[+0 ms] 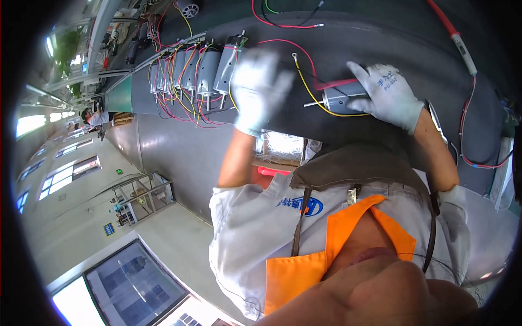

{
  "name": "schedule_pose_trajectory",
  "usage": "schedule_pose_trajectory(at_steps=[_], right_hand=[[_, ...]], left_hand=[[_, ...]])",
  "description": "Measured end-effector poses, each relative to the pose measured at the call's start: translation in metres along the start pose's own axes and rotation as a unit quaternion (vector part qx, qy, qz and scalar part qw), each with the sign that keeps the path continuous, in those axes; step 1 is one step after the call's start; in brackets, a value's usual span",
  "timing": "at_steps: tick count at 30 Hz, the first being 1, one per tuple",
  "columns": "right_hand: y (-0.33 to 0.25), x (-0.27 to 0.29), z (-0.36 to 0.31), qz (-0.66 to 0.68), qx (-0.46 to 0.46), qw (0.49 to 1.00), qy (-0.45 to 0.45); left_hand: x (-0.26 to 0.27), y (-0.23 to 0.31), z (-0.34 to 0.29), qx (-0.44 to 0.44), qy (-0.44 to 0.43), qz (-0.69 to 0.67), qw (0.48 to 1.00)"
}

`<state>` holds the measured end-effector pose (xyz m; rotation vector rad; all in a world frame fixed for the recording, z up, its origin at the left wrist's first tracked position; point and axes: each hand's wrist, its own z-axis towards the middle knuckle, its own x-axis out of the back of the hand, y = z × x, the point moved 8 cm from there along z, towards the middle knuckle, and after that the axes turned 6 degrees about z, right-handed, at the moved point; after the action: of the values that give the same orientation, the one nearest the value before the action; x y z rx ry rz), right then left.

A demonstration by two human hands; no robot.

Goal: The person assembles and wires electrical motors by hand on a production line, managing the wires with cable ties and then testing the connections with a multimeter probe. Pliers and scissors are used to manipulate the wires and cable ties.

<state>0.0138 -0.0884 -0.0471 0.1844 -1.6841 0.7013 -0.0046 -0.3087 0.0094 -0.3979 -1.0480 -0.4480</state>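
Observation:
My right hand (389,95), in a white work glove, is closed around a grey cylindrical electric motor (338,101) lying on the dark bench. Its shaft points left, and a yellow wire (305,81) with a ring terminal curves away from it. A pink-red strip and a dark wire also lie along its far side. My left hand (256,89), gloved too, is blurred by motion, so its fingers cannot be made out. It is beside the nearest motor (223,71) in a row of several grey motors (187,69) with red, yellow and black wires.
Loose red and black wires (288,25) lie at the bench's far side. A red and white pen-shaped tool (462,51) trails a cord on the right. Below the bench edge stands a box (278,163) with white stranded material. A metal tool (435,120) lies beside my right forearm.

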Motion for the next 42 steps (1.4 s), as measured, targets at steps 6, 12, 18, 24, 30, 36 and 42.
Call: schedule_pose_trajectory(at_steps=[6,12,18,24,30,36,42], right_hand=[[-0.026,0.0,0.001,0.047,0.096,0.987,-0.121],[-0.025,0.0,-0.069,-0.007,0.287,0.944,-0.161],[0.022,0.011,-0.107,-0.065,0.248,0.963,-0.081],[0.023,0.012,-0.125,-0.065,0.245,0.967,-0.013],[0.023,0.035,-0.149,-0.063,0.244,0.966,0.053],[0.007,0.033,-0.131,-0.048,0.183,0.982,-0.012],[0.034,0.026,-0.183,-0.063,0.235,0.964,0.103]], left_hand=[[-0.04,-0.11,-0.025,0.217,-0.242,0.243,0.914],[-0.051,-0.145,-0.011,0.276,-0.209,0.127,0.93],[-0.057,-0.139,0.011,0.253,-0.237,0.179,0.921],[-0.032,-0.028,0.069,0.046,-0.086,0.162,0.982],[-0.06,-0.039,0.054,-0.097,-0.062,0.231,0.966],[-0.061,-0.126,-0.005,0.2,-0.213,0.268,0.918],[-0.059,-0.156,0.002,0.252,-0.189,0.22,0.923]])
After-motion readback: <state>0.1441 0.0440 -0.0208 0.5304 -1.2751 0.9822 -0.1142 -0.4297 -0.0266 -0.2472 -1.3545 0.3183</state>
